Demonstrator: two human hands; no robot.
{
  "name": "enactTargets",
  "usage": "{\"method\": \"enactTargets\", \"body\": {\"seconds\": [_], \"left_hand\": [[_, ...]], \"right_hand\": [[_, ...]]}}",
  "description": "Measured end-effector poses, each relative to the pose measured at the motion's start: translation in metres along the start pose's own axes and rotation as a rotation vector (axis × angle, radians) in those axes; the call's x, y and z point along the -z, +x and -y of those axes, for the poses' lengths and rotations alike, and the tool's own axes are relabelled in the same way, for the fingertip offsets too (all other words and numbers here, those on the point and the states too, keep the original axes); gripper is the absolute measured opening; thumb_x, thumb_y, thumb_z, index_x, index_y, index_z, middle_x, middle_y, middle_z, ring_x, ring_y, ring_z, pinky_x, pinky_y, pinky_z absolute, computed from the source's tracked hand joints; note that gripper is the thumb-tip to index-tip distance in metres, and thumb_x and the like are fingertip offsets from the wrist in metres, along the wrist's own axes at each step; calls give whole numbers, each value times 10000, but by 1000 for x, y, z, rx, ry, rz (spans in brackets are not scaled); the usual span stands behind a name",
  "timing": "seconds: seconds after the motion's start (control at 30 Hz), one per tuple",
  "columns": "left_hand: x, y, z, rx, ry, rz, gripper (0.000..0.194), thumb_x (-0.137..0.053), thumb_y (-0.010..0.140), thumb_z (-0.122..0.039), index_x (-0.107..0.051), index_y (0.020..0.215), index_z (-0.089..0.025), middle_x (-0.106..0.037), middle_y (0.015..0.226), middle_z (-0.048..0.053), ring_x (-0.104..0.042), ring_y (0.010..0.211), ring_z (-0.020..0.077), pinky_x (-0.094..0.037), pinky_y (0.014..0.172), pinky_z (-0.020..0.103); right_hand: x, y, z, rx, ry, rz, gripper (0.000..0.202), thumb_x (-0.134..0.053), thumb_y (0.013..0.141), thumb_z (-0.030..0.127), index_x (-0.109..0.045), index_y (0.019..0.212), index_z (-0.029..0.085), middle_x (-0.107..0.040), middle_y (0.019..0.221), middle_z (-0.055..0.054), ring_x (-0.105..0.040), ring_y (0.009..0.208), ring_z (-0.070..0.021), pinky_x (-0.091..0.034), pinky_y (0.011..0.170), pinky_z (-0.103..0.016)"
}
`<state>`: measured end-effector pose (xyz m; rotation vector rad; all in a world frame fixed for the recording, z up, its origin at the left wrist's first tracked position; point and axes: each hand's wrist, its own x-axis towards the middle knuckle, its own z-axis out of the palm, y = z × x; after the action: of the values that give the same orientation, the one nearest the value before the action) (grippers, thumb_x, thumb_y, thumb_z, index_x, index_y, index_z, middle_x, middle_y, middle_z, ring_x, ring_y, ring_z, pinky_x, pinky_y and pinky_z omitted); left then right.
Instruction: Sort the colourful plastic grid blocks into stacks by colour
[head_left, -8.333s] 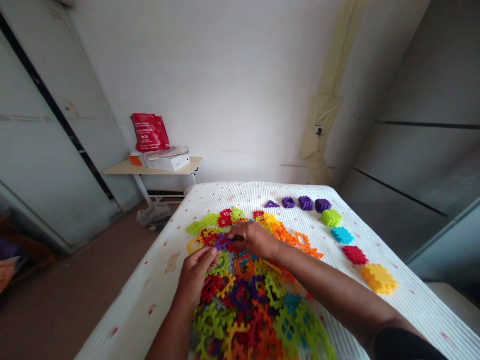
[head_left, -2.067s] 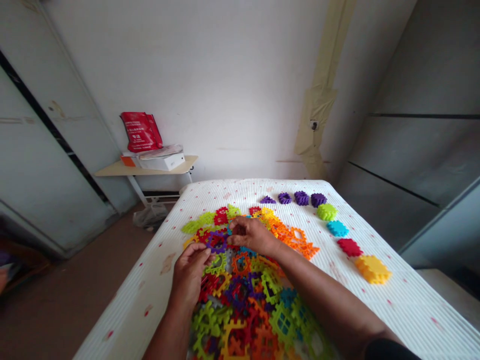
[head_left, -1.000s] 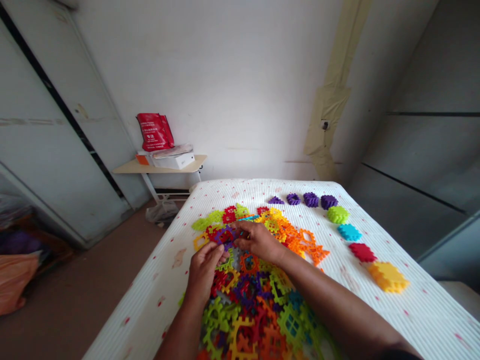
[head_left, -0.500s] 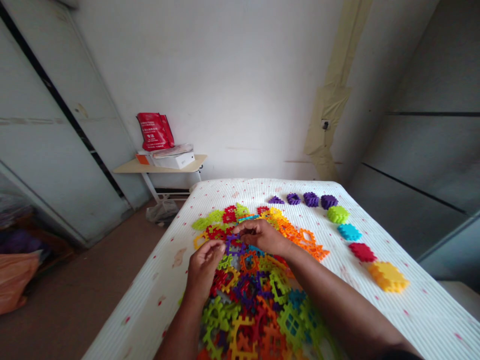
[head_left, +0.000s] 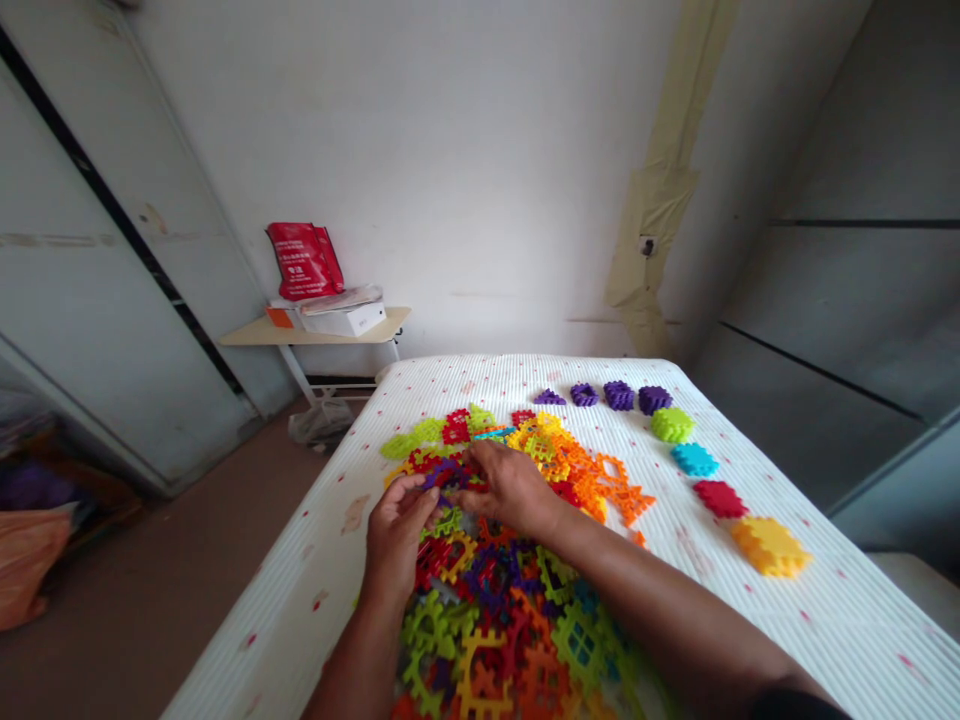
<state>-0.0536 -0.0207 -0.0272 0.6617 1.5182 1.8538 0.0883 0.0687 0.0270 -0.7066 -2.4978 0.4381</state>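
Observation:
A purple interlocking plastic piece with toothed edges is raised over the middle of a heap of mixed toy pieces. My left hand pinches its left side between thumb and fingers. At its right edge, my right hand curls with thumb and fingertips against the piece; its grip is partly hidden. Beneath both hands lie loose pieces in lime green, yellow, red and purple. Orange pieces spread out beyond my right hand.
Along the right side of the patterned bed cover stand sorted stacks: purple, green, blue, red and yellow. A small table with a red bag and boxes stands by the wall.
The purple piece has moved left and tilted, toward my left hand, which now pinches it. My right hand has turned and come lower and left. The view has shifted slightly.

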Motion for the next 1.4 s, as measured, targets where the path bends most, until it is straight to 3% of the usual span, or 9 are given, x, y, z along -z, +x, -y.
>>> {"method": "enactTargets", "body": {"seconds": [0.17,0.4,0.5,0.6,0.77,0.83,0.93,1.13,1.4], "left_hand": [[-1,-1,1,12,-52,3,430,-788,540,-366,-562,852,-174,-553,555,-64,-489,475,85,-369,494,197],[-1,1,3,51,-92,39,434,-800,527,-349,-539,830,-182,-595,581,-48,-531,500,99,-387,512,204],[-1,0,-1,36,-90,37,419,-780,562,-375,-552,857,-184,-613,605,-32,-547,521,111,-398,521,215],[-1,-2,-8,7,-97,13,415,-753,597,-396,-569,907,-190,-633,640,-13,-563,553,126,-404,530,224],[0,-2,-12,-4,-134,-30,400,-758,586,-379,-590,898,-194,-639,653,-5,-556,573,123,-405,532,219],[0,-1,-11,-2,-139,-23,384,-758,589,-370,-595,886,-190,-638,655,-5,-543,563,113,-407,532,216],[0,0,-10,-10,-136,-5,371,-755,596,-363,-599,881,-185,-640,665,-2,-532,558,104,-406,529,210],[0,2,-7,4,-112,-11,377,-751,604,-358,-600,900,-182,-639,666,-1,-548,580,107,-414,539,206],[5,4,-6,-31,-77,-58,369,-722,630,-361,-597,920,-170,-656,678,11,-538,565,101,-405,533,205]], "right_hand": [[-6,-4,11,71,-176,17,400,-590,775,503,-539,993,172,-578,931,-93,-528,853,-215,-416,707,-304],[-15,-5,12,107,-265,-8,383,-591,792,448,-546,1042,162,-596,927,-90,-538,882,-220,-440,752,-308],[-7,-1,9,130,-259,3,361,-559,818,448,-570,1037,160,-610,931,-95,-550,881,-214,-441,762,-302],[15,9,-16,26,-273,-43,332,-525,847,434,-598,1040,174,-623,972,-94,-564,897,-201,-434,765,-284],[59,23,-107,-495,-398,-280,338,-512,861,375,-608,1093,149,-625,1005,-114,-596,888,-191,-416,757,-256],[67,22,-141,-677,-448,-250,341,-500,864,377,-623,1071,136,-625,1014,-129,-611,870,-192,-415,734,-250],[70,20,-174,-796,-501,-154,329,-495,863,353,-634,1053,123,-623,1044,-145,-613,907,-197,-407,737,-243],[64,22,-196,-831,-511,-95,328,-494,854,333,-649,1037,110,-625,1060,-160,-614,909,-205,-407,718,-240],[59,27,-203,-838,-513,-54,335,-479,854,317,-639,1056,101,-613,1083,-165,-615,930,-216,-414,719,-246]]}}
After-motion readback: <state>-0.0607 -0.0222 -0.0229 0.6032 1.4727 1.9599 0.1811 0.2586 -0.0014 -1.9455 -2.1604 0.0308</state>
